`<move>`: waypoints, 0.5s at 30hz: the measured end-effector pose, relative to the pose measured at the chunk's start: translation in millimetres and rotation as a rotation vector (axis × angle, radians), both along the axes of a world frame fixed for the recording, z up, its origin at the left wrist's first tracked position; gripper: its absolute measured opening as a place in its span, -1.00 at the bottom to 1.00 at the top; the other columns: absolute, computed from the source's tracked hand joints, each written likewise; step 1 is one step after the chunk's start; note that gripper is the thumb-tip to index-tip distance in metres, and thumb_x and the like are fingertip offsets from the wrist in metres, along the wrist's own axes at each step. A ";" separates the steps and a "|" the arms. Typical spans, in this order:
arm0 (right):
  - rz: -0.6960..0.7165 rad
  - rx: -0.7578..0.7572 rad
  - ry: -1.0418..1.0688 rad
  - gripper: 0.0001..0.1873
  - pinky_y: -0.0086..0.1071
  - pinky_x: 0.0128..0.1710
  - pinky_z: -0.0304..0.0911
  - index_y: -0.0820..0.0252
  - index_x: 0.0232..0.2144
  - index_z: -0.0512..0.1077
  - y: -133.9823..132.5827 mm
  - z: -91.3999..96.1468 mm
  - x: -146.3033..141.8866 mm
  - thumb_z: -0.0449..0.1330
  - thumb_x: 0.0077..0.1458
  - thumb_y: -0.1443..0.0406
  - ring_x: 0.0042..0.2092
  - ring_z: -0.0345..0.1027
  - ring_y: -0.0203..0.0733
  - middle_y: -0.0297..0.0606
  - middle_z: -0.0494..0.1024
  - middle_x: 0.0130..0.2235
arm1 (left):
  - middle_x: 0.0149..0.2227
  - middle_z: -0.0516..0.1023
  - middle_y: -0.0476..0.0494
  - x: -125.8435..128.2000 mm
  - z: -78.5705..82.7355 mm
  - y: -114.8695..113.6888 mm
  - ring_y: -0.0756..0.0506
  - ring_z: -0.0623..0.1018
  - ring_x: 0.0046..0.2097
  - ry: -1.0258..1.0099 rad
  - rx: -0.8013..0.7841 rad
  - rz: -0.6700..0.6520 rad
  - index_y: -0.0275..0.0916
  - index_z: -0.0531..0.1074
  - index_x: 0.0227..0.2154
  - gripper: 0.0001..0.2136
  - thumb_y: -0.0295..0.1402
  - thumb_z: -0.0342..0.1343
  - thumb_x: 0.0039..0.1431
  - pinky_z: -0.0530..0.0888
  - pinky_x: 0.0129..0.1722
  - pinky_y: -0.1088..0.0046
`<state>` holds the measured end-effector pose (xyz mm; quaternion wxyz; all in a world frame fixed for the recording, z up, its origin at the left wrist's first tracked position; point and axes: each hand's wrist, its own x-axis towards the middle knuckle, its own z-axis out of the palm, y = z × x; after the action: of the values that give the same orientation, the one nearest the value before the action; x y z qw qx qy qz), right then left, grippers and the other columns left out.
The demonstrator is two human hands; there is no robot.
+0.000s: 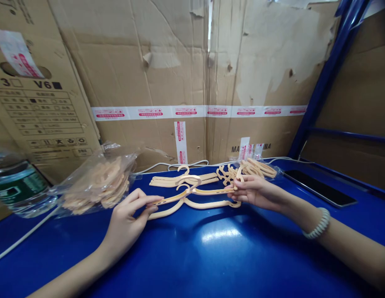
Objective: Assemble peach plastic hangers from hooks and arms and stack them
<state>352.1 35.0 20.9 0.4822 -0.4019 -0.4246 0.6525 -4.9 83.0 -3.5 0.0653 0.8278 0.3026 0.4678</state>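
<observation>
A beige plastic clothes hanger (211, 191) is stretched between my two hands, above the blue table. My left hand (127, 213) pinches the end of its left arm between thumb and fingers. At the other end, my right hand (257, 191) has its fingers closed on the right arm's tip. A small beige piece (239, 174) stands up at those right fingertips; its full shape is partly hidden. Just below the held hanger is another beige hanger (207, 205) with curved arms. Whether the two touch, I cannot tell. Farther back lie stacked hanger parts (167, 181).
Small beige hooks (225, 174) lie heaped beside a plastic bag of beige parts (259, 167). A larger clear bag of parts (100, 182) and a water bottle (18, 184) stand left. A phone (319, 188) lies right. Cardboard (167, 82) walls the back; a white cable (27, 236) crosses left.
</observation>
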 end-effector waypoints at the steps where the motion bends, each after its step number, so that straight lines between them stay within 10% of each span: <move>1: -0.008 0.002 -0.008 -0.81 -0.37 -0.13 0.41 0.26 -0.44 0.44 0.1 -0.7 -0.5 0.39 -0.03 0.31 -0.25 0.54 -0.21 -0.17 0.62 -0.30 | -0.43 0.36 0.07 -0.2 -0.5 0.0 0.02 0.42 -0.40 0.001 0.004 -0.004 -0.07 0.57 -0.19 -0.79 -0.46 0.10 0.21 0.35 -0.37 0.54; 15: -0.178 0.098 -0.074 -0.58 -0.36 -0.32 0.36 0.24 -0.54 0.38 2.8 -16.5 -14.8 0.53 -0.31 0.20 -0.43 0.44 -0.28 -0.26 0.56 -0.45 | -0.42 0.36 0.05 0.5 0.1 -3.3 0.03 0.42 -0.41 0.037 0.070 -0.051 -0.10 0.55 -0.16 -0.77 -0.51 0.06 0.25 0.36 -0.40 0.55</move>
<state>337.4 37.8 4.4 0.5415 -0.4377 -0.4361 0.5701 -4.4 79.6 -3.4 0.0426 0.8456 0.2658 0.4610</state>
